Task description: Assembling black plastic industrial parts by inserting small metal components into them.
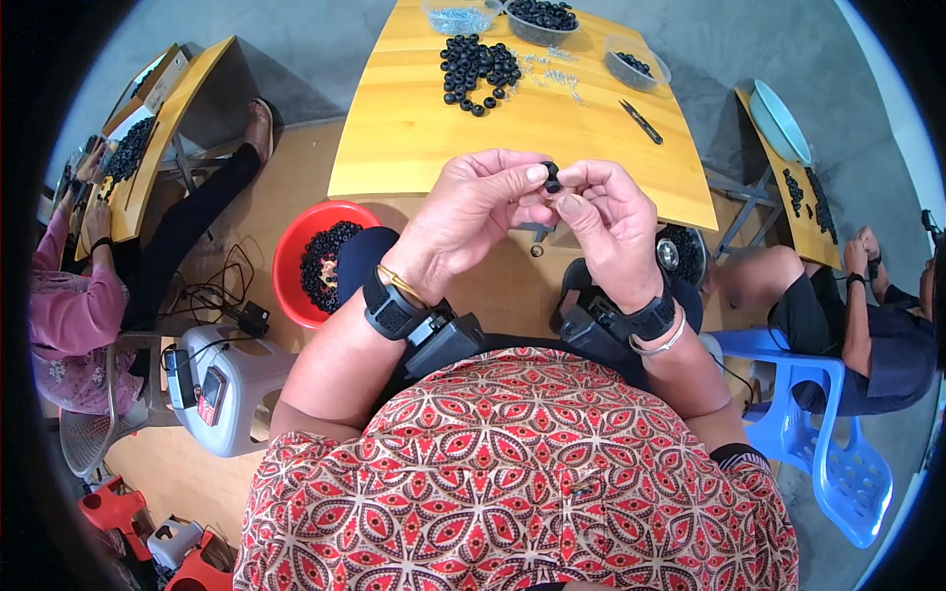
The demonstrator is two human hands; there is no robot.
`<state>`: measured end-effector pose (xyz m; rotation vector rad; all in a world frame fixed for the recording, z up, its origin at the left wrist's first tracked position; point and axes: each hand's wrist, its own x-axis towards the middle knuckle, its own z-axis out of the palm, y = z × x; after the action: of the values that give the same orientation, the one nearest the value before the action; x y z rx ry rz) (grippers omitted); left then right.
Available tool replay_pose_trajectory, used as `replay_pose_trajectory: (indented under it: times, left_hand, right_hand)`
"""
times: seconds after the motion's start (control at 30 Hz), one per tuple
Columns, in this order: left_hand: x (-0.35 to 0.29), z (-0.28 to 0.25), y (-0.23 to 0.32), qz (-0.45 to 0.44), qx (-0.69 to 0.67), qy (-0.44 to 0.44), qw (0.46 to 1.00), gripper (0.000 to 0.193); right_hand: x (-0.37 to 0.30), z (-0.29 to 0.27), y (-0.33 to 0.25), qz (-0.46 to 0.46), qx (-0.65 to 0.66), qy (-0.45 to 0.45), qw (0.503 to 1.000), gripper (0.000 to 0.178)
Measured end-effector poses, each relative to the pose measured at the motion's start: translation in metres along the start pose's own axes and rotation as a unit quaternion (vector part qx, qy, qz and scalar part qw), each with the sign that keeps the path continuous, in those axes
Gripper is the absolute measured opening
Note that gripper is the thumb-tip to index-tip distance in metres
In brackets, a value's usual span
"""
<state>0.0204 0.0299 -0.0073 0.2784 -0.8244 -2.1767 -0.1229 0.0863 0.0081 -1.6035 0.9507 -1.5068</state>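
Just in front of the table's near edge, a small black round part [552,179] sits between my two hands. My left hand [478,209] pinches it between thumb and finger. From the other side, the fingertips of my right hand [613,219] close on it as well. What kind of part it is cannot be made out. Similar black round parts [478,71], some showing a hole, lie in a loose pile farther back on the yellow table [414,148]. Beside the pile are scattered small clear or silvery pieces [557,77].
Tubs at the back hold clear pieces [461,18] and black parts [542,20]; another tub [636,64] stands right. A black pen [641,122] lies nearby. Below, a red basin [286,261] holds black parts. People sit at side tables, left [79,295] and right [887,345].
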Motion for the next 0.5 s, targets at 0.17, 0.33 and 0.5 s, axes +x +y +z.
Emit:
replay_pose_trajectory:
  times: [0.17,0.33,0.5]
  left_hand:
    - [0.0,0.002,0.001,-0.01,0.021,-0.026,0.999,0.015]
    - [0.001,0.006,-0.002,0.001,0.032,-0.024,0.999,0.015]
    - [0.002,0.002,-0.002,0.019,0.045,-0.019,0.999,0.037]
  right_hand:
    - [0.002,-0.01,-0.005,0.031,0.027,-0.037,0.998,0.029]
    - [0.005,-0.011,-0.002,-0.001,-0.142,-0.061,0.988,0.035]
    - [0.008,-0.013,-0.001,-0.044,-0.157,-0.082,0.983,0.029]
